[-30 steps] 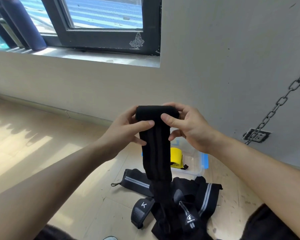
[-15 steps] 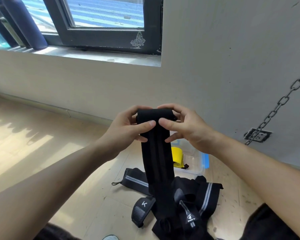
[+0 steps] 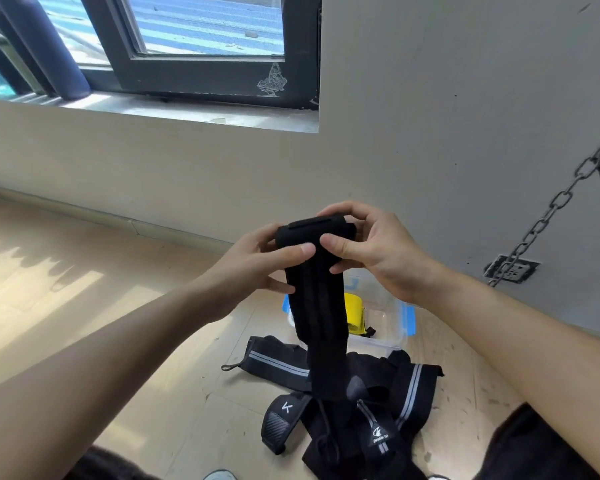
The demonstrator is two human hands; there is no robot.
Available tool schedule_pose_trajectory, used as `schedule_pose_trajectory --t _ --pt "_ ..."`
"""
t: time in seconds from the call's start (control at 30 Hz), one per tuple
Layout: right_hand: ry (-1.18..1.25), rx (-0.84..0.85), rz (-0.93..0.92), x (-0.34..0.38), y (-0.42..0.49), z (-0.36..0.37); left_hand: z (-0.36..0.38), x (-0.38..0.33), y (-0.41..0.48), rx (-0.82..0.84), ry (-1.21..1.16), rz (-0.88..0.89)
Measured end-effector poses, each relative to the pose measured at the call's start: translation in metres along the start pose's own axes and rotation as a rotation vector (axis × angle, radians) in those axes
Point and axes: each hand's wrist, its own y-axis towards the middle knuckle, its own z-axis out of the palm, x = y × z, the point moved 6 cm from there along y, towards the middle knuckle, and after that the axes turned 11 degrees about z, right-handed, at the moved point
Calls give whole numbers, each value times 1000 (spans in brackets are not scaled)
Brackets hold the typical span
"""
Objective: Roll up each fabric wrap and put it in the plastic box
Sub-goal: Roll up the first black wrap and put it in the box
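I hold a long black fabric wrap (image 3: 317,306) up in front of me, its top end folded into a small roll. My left hand (image 3: 257,268) pinches the roll from the left and my right hand (image 3: 374,251) from the right, thumbs pressed on its front. The rest of the wrap hangs straight down to a pile of black wraps (image 3: 357,407) with grey stripes and white logos on the floor. Behind the pile stands a clear plastic box (image 3: 392,327) with blue clips, holding a yellow roll (image 3: 354,313).
A wooden floor (image 3: 84,306) runs to a beige wall with a dark-framed window (image 3: 205,74). A metal chain (image 3: 548,216) hangs at the right beside a wall socket (image 3: 511,268). Dark-clothed knees show at the bottom edge.
The rolled top of the wrap has grown thicker as both hands turned it over. The hanging tail has shortened slightly; the pile and box have not moved.
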Motion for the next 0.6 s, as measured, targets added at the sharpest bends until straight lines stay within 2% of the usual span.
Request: schedule_pose_trajectory --t 0.23,0.47,0.6 --pt "-51 15 -12 -1 1 2 -4 -2 2 -88 71 25" --pt "-84 46 182 -10 3 3 -4 -6 1 -117 23 112" --pt "-87 57 201 -10 3 5 -5 -10 1 -141 12 167"
